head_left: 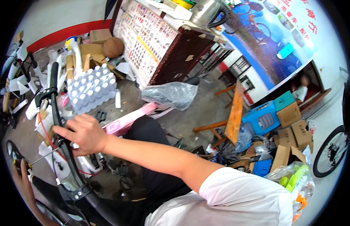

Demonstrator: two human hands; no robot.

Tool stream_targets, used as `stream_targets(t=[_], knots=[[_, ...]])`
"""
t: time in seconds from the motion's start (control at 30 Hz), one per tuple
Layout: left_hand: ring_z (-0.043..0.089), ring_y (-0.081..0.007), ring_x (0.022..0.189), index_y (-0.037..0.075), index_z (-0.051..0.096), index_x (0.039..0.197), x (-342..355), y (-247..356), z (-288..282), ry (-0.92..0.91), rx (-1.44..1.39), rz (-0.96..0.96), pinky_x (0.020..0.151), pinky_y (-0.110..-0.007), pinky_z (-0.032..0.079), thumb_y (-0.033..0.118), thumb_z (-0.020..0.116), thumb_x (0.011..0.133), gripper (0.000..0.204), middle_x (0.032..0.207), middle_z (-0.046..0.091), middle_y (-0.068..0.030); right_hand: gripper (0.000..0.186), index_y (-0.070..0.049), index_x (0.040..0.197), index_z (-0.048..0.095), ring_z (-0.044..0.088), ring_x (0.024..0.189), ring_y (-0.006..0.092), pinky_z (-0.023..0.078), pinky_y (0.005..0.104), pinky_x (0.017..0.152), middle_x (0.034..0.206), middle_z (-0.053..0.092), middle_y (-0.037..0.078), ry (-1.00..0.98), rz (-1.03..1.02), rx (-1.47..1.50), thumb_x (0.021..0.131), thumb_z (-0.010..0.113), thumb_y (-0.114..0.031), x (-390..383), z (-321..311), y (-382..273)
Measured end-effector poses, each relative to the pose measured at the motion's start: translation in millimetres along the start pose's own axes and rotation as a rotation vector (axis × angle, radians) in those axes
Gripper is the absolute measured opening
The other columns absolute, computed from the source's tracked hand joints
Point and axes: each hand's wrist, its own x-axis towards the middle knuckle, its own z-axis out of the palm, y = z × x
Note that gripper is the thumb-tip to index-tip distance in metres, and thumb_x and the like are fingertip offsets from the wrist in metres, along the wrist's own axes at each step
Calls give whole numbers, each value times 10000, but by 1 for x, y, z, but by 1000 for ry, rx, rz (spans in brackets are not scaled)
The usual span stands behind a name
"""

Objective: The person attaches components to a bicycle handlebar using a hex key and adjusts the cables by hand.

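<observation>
A black bicycle handlebar [71, 164] runs from the upper left down toward the lower middle, with brake levers and a red cable [44, 128] along it. My right hand [86, 135] grips its middle by the stem, with the index finger reaching across. At the far left rim, partly cut off, my left hand [25, 176] is closed round the dark, yellow-marked handle of a long-shafted tool [45, 156]. Its thin metal shaft points at the handlebar's middle; the tip's exact contact cannot be made out. A pink-and-white bicycle frame part [131, 118] lies past my right hand.
Wrapped water bottles [91, 88], a basketball [113, 48] and cartons stand ahead. A dark red counter [178, 56] rises beyond my knee. To the right are a wooden stool [234, 113], a blue crate [261, 117], boxes [290, 137] and a bicycle wheel [329, 150]. A person [302, 90] is far right.
</observation>
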Motion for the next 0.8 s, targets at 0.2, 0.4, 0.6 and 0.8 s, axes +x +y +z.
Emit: stream_targets(t=[0.2, 0.4, 0.6, 0.8], knots=[[703, -335, 762, 79, 757, 1115, 5, 34, -1, 229, 277, -346, 692, -460, 512, 592, 385, 1041, 637, 807, 717, -186, 734, -247, 1251, 667, 575, 639, 223, 447, 392, 579, 753, 520, 16, 20, -5, -54, 590, 817, -527, -1, 20, 0], [519, -101, 538, -31, 689, 1176, -17, 84, 29, 441, -813, -110, 500, -257, 398, 338, 444, 1072, 456, 892, 753, -150, 572, -234, 1240, 710, 581, 619, 185, 455, 329, 583, 738, 568, -17, 13, 3, -101, 744, 783, -509, -3, -1, 5], [553, -89, 673, 1, 449, 1464, -33, 74, 50, -46, -2529, -60, 637, -232, 495, 218, 483, 1078, 444, 1271, 658, -112, 570, -251, 1254, 693, 586, 630, 186, 463, 330, 588, 748, 569, -24, 14, 3, -93, 743, 781, -489, 1, 5, -2], [501, -109, 652, -77, 372, 1484, -30, 70, 55, -90, -2581, -43, 614, -252, 438, 307, 488, 1076, 573, 1056, 624, -55, 572, -263, 1243, 677, 597, 644, 180, 479, 327, 590, 760, 566, -36, 16, 7, -123, 738, 773, -514, -1, 7, 0]])
